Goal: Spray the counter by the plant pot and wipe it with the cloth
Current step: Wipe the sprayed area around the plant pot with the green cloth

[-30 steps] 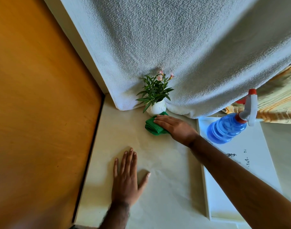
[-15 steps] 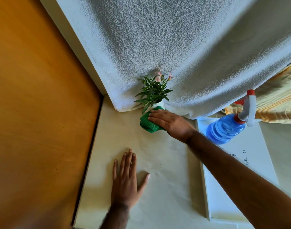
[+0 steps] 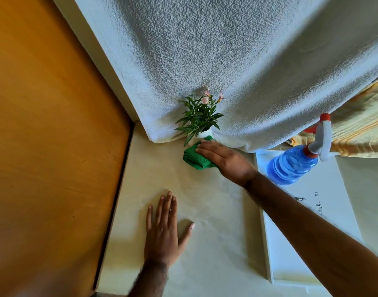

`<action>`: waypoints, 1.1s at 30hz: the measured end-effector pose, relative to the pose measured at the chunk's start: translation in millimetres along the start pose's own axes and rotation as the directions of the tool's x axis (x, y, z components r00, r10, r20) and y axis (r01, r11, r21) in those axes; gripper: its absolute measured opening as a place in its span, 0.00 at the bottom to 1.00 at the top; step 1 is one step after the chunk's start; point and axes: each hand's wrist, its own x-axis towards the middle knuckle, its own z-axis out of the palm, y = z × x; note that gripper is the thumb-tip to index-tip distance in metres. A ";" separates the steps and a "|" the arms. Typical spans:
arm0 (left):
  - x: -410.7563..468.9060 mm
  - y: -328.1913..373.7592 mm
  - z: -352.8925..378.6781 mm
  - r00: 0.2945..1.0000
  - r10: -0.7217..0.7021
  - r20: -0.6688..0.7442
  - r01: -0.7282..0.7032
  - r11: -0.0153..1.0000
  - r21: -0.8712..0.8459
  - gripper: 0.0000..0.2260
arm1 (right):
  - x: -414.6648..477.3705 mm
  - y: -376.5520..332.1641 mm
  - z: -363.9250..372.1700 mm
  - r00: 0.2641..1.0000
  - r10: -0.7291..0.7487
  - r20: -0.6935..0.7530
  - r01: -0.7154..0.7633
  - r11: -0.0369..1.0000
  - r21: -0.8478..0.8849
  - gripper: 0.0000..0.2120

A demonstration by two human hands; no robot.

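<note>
A small white plant pot [image 3: 206, 133] with green leaves and pink flowers stands at the back of the cream counter [image 3: 213, 211], against a hanging white towel. My right hand [image 3: 224, 159] lies flat on a folded green cloth [image 3: 194, 158], pressing it to the counter right in front of the pot, which the cloth touches and partly hides. My left hand [image 3: 164, 234] rests palm down on the counter nearer me, fingers spread, holding nothing. A blue spray bottle [image 3: 295, 163] with a white and red trigger lies on a white tray at the right.
The white tray [image 3: 291, 254] sits on the counter's right part. An orange wooden panel [image 3: 51, 146] walls the left side. The white towel [image 3: 237, 61] hangs over the back. A yellow striped cloth [image 3: 359, 133] lies behind the bottle.
My right hand has slid the green cloth a little to the left and back, close up against the pot. My left hand has stayed flat in place.
</note>
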 end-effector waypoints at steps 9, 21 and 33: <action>-0.7 -0.1 4.8 0.999 0.001 -0.047 -0.002 1.000 -0.008 0.42 | 15.5 11.0 -9.4 0.997 -0.063 0.034 0.063 0.998 -0.018 0.21; -1.7 -0.6 6.0 0.999 0.009 -0.036 -0.009 1.000 -0.001 0.41 | -17.3 2.4 20.0 0.989 0.042 0.144 -0.041 0.999 -0.007 0.20; 1.0 -1.9 -0.2 0.998 -0.012 0.062 0.012 1.000 -0.012 0.42 | -27.1 -40.7 -7.7 0.991 0.100 0.085 -0.092 0.991 -0.097 0.27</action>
